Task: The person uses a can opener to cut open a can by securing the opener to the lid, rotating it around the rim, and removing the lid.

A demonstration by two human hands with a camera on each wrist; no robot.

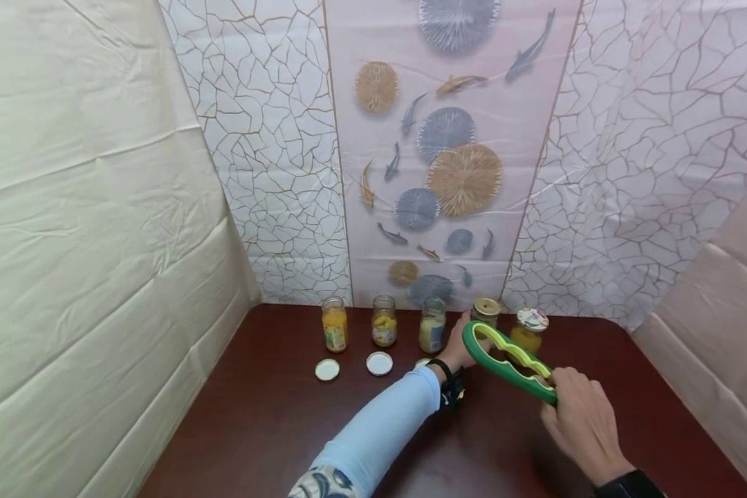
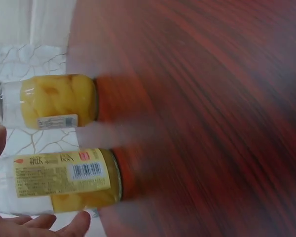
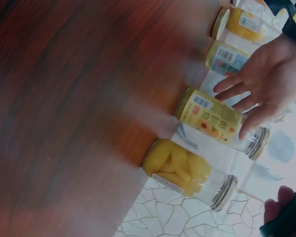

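Step in hand, judged: positioning at the fourth jar. Left hand (image 3: 270, 74), fingers loosely spread, is beside the gold-lidded, yellow-labelled glass jar (image 3: 212, 117); contact unclear. Right hand (image 1: 582, 418) grasps a looped green jar opener (image 1: 504, 370), lime inner edge scalloped. Next move likely calls for steadying smooth glass, fitting loop over lid. Wood-grain tabletop (image 1: 255, 429) glossy, red-brown.

Cloth-walled space with one dark red-brown wood-grained table (image 1: 243, 436).
Before me, at back: a pale pink panel (image 1: 510, 138) printed with blue-grey and tan discs (image 1: 465, 178) and small fish (image 1: 462, 84); two white crackle-veined panels (image 1: 280, 138), flanking; at left, a creased cream fabric wall (image 1: 87, 207); at right, a creased pinkish-beige fabric wall (image 1: 716, 325).
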